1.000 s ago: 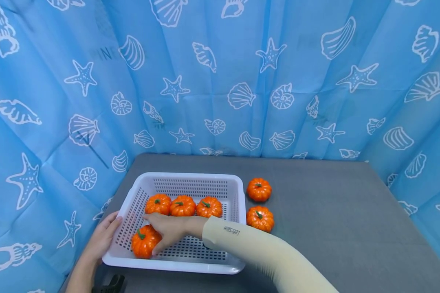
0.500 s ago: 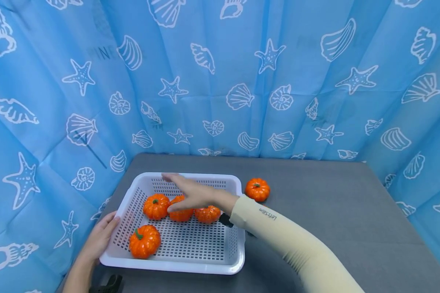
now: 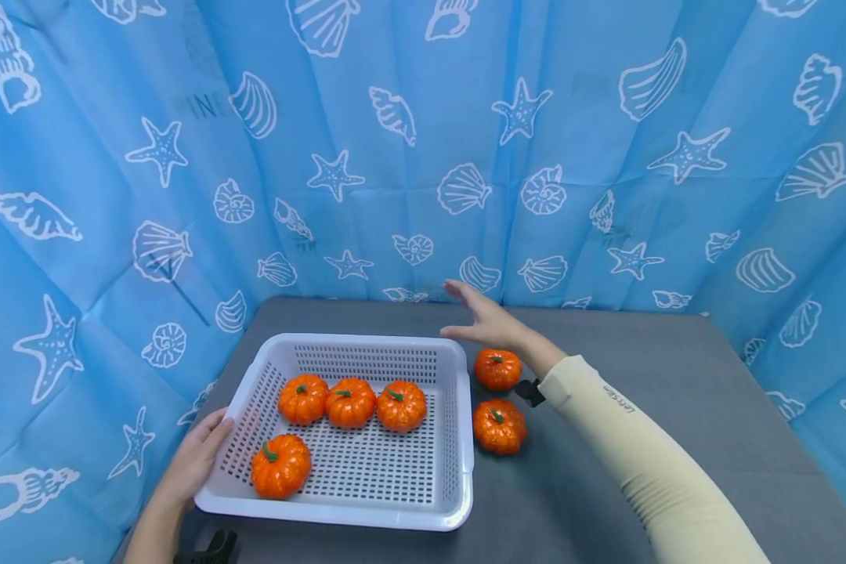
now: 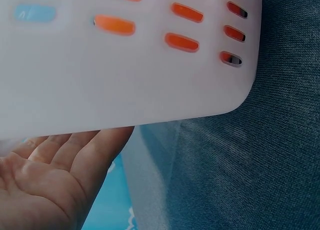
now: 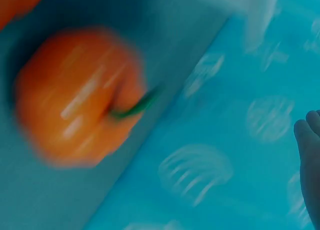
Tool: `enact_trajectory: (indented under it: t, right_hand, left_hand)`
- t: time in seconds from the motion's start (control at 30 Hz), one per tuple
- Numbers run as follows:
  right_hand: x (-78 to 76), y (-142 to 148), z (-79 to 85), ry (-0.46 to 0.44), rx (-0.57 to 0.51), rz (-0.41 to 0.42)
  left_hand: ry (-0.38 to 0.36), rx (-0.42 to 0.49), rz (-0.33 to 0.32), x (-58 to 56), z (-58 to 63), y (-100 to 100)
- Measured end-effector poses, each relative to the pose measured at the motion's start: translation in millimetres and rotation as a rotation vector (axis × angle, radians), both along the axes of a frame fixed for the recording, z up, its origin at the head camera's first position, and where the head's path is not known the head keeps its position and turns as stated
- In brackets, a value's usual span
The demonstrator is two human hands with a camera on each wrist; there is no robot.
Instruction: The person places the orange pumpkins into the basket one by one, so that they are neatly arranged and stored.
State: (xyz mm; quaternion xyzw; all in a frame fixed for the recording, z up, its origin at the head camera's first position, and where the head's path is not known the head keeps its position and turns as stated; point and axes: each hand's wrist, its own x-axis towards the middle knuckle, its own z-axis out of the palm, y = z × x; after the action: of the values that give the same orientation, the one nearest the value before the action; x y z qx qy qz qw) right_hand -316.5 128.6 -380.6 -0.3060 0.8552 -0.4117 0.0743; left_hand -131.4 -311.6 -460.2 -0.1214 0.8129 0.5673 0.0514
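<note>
1. A white slotted basket [image 3: 324, 514] sits on the grey desk [image 3: 606, 352], left of centre in the lower half of the head view.
2. Four orange pumpkins lie inside it. Three form a row across its middle: a left one [image 3: 303, 399], a middle one [image 3: 351, 404] and a right one [image 3: 401, 406]. A front pumpkin [image 3: 280, 468] lies apart from them, toward the basket's lower left corner.
3. Two more pumpkins lie on the desk just right of the basket: an upper one [image 3: 497, 370] and, below it in the frame, a lower one [image 3: 500, 427].
4. The left hand [image 3: 194, 460] touches the basket's left side, at lower left of the head view. In the left wrist view its fingers [image 4: 97, 147] run straight and pass out of sight behind the basket wall, so I cannot tell whether this grip clamps the rim.
5. The right hand [image 3: 489, 321] is raised beyond the basket's upper right corner, nearest the upper pumpkin. Its grip stands wide, fingers and thumb well apart.
6. A cream sleeve [image 3: 648, 450] covers the right arm, with a black wrist device [image 3: 529, 392] beside its cuff.
7. In the right wrist view, a blurred pumpkin with a green stem [image 5: 134, 107] fills the left side, and part of the hand shows at the right edge.
8. A blue curtain [image 3: 409, 204] with white shells and starfish hangs behind the desk.
</note>
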Motion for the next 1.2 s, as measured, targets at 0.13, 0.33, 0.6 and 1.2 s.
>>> enact_trajectory:
  t: [0.13,0.33,0.6,1.2]
  right_hand:
    - [-6.7,42,-11.6,-0.053,0.011,-0.089]
    - [-7.1,85,-35.7,-0.129,0.028,-0.154]
    - [-2.9,102,-64.0,-0.206,0.066,-0.150]
    - [6.8,92,-100.1,-0.304,0.162,-0.128]
  left_hand:
    - [-0.002,-0.005,-0.001,-0.7,0.0,0]
    - [-0.009,-0.003,0.002,-2.2,-0.8,-1]
    - [-0.009,-0.007,0.011,-1.3,-2.4,0]
    - [0.006,-0.022,0.003,0.7,-1.2,1]
